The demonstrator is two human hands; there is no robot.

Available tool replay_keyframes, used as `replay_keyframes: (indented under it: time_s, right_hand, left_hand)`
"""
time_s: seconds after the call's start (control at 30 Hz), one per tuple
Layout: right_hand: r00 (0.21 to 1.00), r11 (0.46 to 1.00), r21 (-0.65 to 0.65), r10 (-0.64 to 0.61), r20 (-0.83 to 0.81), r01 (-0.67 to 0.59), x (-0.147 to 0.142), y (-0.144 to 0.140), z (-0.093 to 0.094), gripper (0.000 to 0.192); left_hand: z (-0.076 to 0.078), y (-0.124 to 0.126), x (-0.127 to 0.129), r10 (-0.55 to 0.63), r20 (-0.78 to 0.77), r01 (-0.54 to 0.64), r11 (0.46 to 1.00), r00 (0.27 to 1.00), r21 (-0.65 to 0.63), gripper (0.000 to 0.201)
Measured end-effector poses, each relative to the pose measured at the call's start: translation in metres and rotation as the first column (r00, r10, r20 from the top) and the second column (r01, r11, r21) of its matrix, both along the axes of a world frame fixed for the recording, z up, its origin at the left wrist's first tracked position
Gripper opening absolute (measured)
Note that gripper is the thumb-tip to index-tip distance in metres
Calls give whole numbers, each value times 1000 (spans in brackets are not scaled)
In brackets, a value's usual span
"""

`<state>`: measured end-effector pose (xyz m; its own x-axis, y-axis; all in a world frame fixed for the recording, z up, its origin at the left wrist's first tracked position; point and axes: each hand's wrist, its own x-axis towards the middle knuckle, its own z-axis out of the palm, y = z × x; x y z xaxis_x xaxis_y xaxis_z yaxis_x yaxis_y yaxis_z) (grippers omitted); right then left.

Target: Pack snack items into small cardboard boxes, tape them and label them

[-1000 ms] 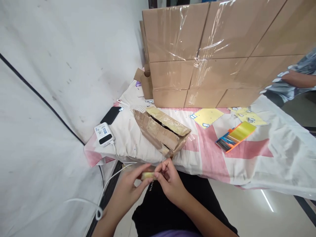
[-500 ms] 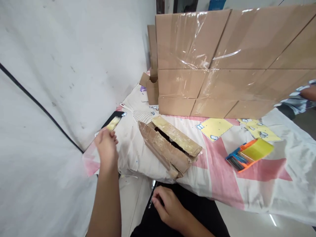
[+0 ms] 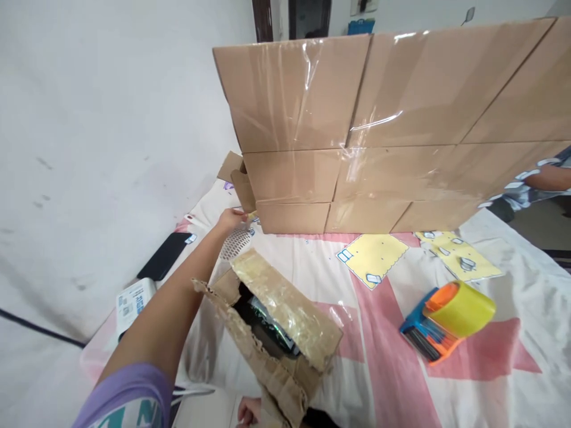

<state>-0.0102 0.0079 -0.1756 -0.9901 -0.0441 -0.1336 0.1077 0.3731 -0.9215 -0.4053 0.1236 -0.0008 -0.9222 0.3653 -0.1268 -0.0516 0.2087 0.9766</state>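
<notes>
Left hand: the left hand (image 3: 232, 220) is stretched far forward to the left-centre of the frame, at the lower left corner of the stacked cartons (image 3: 357, 128)
Left grip: fingers curled together around a small yellowish piece (image 3: 252, 215) that shows just past the fingertips; what the piece is cannot be told, and how firmly it is held is partly hidden
Right hand: the right hand (image 3: 248, 411) shows only at the bottom edge of the frame, below the torn box; its grip cannot be told
Key relation: the yellowish piece lies at the tip of the left hand, touching or just beside the bottom carton's corner; the small open carton (image 3: 238, 178) stands just above and left of the hand; the left hand is far nearer than the right
Forearm axis: runs from lower left of the frame up and right toward the carton corner
Torn box: a ragged cardboard box (image 3: 272, 327) with brown tape over its flap lies in the lower centre, long axis from upper left to lower right, open on its left side with dark contents showing
Mesh sheet: white mesh packing (image 3: 236, 242) lies just below the left hand
Tape dispenser: orange and blue, with a yellow roll (image 3: 448, 321), right of the torn box, well apart from both hands
Yellow sheets: two (image 3: 372, 258), in front of the cartons
Left edge items: a dark phone (image 3: 165, 255) and a white power bank (image 3: 131, 300)
Surface: a bed covered in white and pink cloth (image 3: 383, 356)
Room: pale wall at left; another person's sleeve (image 3: 535, 181) at the right edge
</notes>
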Motion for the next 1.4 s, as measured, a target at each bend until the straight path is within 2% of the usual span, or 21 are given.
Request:
replay_keyframes:
  time_s: [0.1,0.2,0.3,0.4,0.47,0.5,0.57,0.63,0.7,0.83,0.9,0.97,1.07,1.1,1.13,1.17,1.2,1.3,1.37,1.4]
  right_hand:
    - [996,998,-64,-20,92,26,4,7,19,14]
    - [991,989,-116,-84,101,96,20,17,46,22]
    - [997,979,-196,-52,54,62,37,27,72,23]
    - [989,979,-194,-88,-117,64,53,35,96,13]
    - [945,980,-136,-177,-275,144,64,40,113,7]
    - [904,973,-115,-229,-362,201,69,44,121,7]
    - [773,928,-133,-363,-519,347,79,54,136,13]
    - [603,838,-196,-510,-613,510,87,69,150,18]
    - [459,732,-218,-600,-655,646,94,87,160,19]
    - [332,582,-129,-617,-713,803,109,120,173,13]
    - [273,493,-81,-602,-751,867,120,133,177,10]
    - [176,355,-49,-572,-801,934,134,144,179,9]
    - [-6,73,-52,-531,-847,996,157,165,176,20]
    - [-41,9,-54,-542,-840,998,163,173,173,29]
    - [-55,-23,-51,-576,-816,998,169,182,169,39]
    - [-47,-17,-47,-634,-772,999,173,191,164,50]
    - [-22,19,-51,-705,-709,999,176,200,159,59]
    - [86,182,-154,-869,-488,971,176,220,143,69]
    - [131,238,-227,-906,-403,945,170,229,135,68]
    - [130,240,-255,-914,-384,937,167,232,132,68]
  left_hand:
    - [13,-11,1,47,-8,-46,996,999,75,24]
    - [27,-48,22,176,-49,-160,959,983,233,20]
    - [25,-97,66,325,-38,-283,872,945,400,31]
    - [6,-130,128,383,25,-350,812,923,468,26]
    - [-6,-138,170,337,61,-321,804,940,501,36]
    - [-9,-139,189,275,53,-260,805,960,533,46]
    - [-11,-137,219,171,-40,-117,807,984,579,55]
    - [-6,-134,236,135,-122,-33,792,983,610,46]
    - [-2,-133,239,134,-105,-34,760,985,649,39]
    - [0,-128,226,51,69,-86,683,996,726,43]
    - [0,-123,219,17,102,-89,648,995,757,36]
    - [2,-117,214,-17,105,-72,618,994,782,32]
    - [8,-108,212,-155,125,-8,599,980,801,39]
    - [10,-105,212,-212,136,17,592,968,806,43]
    - [12,-102,212,-270,146,39,578,952,815,47]
    - [13,-99,213,-329,155,59,556,931,829,50]
    - [14,-96,213,-388,159,76,525,908,847,51]
    - [18,-87,217,-519,149,102,425,842,900,52]
    - [20,-81,220,-546,138,114,401,826,909,54]
    - [22,-79,221,-551,134,126,408,824,904,55]
